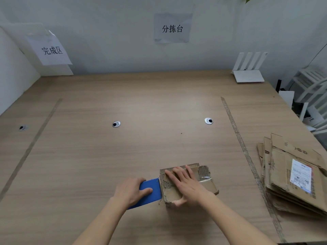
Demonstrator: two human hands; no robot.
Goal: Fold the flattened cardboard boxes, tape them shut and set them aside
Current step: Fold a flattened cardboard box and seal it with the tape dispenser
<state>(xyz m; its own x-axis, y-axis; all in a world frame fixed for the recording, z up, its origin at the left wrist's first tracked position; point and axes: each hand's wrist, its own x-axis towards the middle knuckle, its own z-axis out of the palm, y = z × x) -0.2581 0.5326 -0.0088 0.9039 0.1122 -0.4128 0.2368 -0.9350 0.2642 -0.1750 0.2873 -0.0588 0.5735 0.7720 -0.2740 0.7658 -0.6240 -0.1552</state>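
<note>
A small worn cardboard box (206, 181), folded up, stands on the wooden table (141, 106) near its front edge. My right hand (185, 184) lies flat on its top, fingers straight and pointing left, thumb down over the near side. Clear tape shows on the box top to the right of that hand. My left hand (131, 190) grips a blue tape dispenser (151, 192) that touches the box's left side. A stack of flattened cardboard boxes (292, 175) lies at the right, one with a white shipping label.
Two strips of tape on the table (242, 144) mark off left and right zones. Round cable grommets (116, 124) sit mid-table. A white router (248, 75) stands at the back right. Paper signs hang on the wall. White racks stand past the right edge.
</note>
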